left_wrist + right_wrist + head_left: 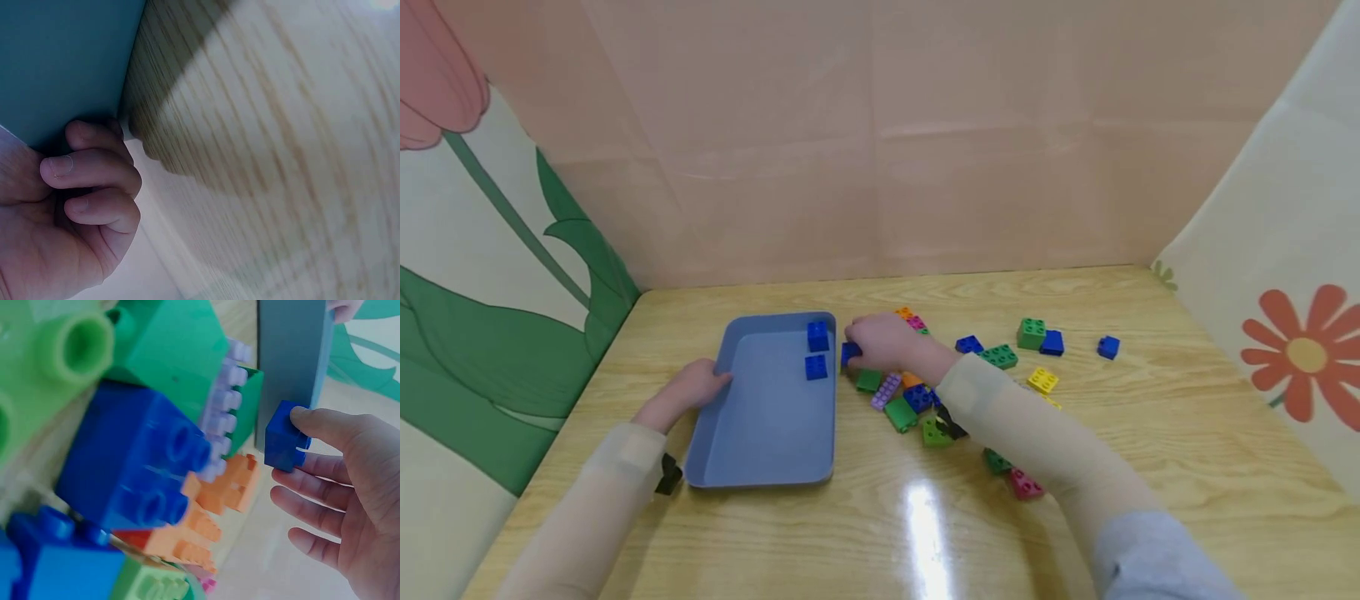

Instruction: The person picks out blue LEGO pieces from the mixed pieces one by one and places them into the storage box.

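My left hand (703,383) grips the left rim of a blue-grey tray (760,450), thumb over the edge. From the left wrist view, its curled fingers (94,169) lie against the tray's outer wall (62,56). Two blue bricks, one taller (817,336) and one lower (816,367), sit inside near the tray's right wall. Just outside that wall, my right hand (883,342) pinches a blue toy brick (282,439) between thumb and fingers. In the right wrist view this brick overlaps the tray's side (290,356); its studs face the palm.
A loose pile of bricks spreads right of the tray, partly under my right forearm: a purple brick (887,391), a green brick (901,414) and several others. Farther right lie a yellow brick (1042,380) and a blue brick (1108,347). A pink-beige cloth (880,150) hangs behind the table.
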A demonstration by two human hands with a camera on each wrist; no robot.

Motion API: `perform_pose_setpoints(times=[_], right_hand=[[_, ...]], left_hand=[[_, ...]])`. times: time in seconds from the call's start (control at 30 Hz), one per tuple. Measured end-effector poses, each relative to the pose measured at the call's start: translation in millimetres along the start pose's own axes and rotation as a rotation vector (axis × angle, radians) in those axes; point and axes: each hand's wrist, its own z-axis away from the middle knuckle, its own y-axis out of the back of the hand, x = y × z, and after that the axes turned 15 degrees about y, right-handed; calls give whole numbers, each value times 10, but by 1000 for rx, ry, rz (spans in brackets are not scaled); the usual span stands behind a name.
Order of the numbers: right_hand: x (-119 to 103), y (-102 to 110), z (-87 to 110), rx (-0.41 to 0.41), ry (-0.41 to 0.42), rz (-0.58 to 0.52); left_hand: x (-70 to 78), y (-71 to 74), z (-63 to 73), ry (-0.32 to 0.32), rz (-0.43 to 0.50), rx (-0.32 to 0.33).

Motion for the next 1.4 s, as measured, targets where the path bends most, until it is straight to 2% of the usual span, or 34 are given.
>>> perform_pose_setpoints(times=[0.13, 0.33, 0.63, 0.83, 1.0, 1.2, 1.4], right_hand=[[20, 87, 13, 12, -17, -4], [40, 203, 16, 26, -29, 46], [-93, 317, -27, 52, -2, 93], [-238, 316, -80, 70, 76, 92], [-350, 278, -141, 53, 146, 153], [-472, 209, -234, 7, 228, 152], [-554, 83, -336, -45, 272, 146]], left_hand=[[-11, 0, -2, -2, -3, 0], [-6, 11, 13, -10, 7, 0], [4, 15, 25, -30, 18, 9], [4, 15, 15, -15, 17, -4], [2, -2, -6, -18, 24, -5], [-3, -12, -24, -37, 20, 4], [-4, -13, -31, -51, 18, 2]])
